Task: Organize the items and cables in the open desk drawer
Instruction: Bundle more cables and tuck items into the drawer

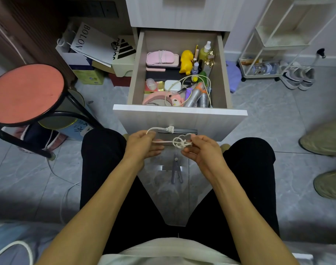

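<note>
Cable (179,143): light, limp; we'd grip beside the knot.
Hands: our left hand (144,145) and right hand (200,150) pinch it.
Drawer (179,111): twelve o'clock.

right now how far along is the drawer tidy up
Early to middle, judging by this view. Both the left hand and right hand hold a white cable, coiled into a knot in front of the open drawer. Left: another loose cable sprawls over the jumbled bottles inside.
</note>
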Demonstrator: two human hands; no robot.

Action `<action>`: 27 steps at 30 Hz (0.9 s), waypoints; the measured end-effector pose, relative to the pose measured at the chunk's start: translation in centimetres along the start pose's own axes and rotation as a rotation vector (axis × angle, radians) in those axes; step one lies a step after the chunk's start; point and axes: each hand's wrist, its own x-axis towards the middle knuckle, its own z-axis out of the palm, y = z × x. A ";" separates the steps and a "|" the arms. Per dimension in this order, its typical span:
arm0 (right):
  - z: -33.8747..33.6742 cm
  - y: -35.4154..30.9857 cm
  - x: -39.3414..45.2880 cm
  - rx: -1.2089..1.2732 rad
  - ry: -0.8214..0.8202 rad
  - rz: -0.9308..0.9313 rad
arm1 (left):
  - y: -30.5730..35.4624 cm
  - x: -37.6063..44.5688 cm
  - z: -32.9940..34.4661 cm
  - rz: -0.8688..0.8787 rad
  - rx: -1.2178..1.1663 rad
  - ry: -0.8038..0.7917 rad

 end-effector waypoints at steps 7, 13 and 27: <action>0.0 0.5 -0.7 0.117 -0.048 -0.002 | -0.3 -2.0 -0.3 0.028 -0.132 -0.251; -0.8 0.7 -1.3 -0.170 -0.071 -0.223 | -0.6 -2.6 0.0 0.014 -0.163 -0.253; -0.2 0.8 -1.9 -0.620 -0.109 -0.504 | -1.0 -4.1 0.9 0.153 -0.051 -0.223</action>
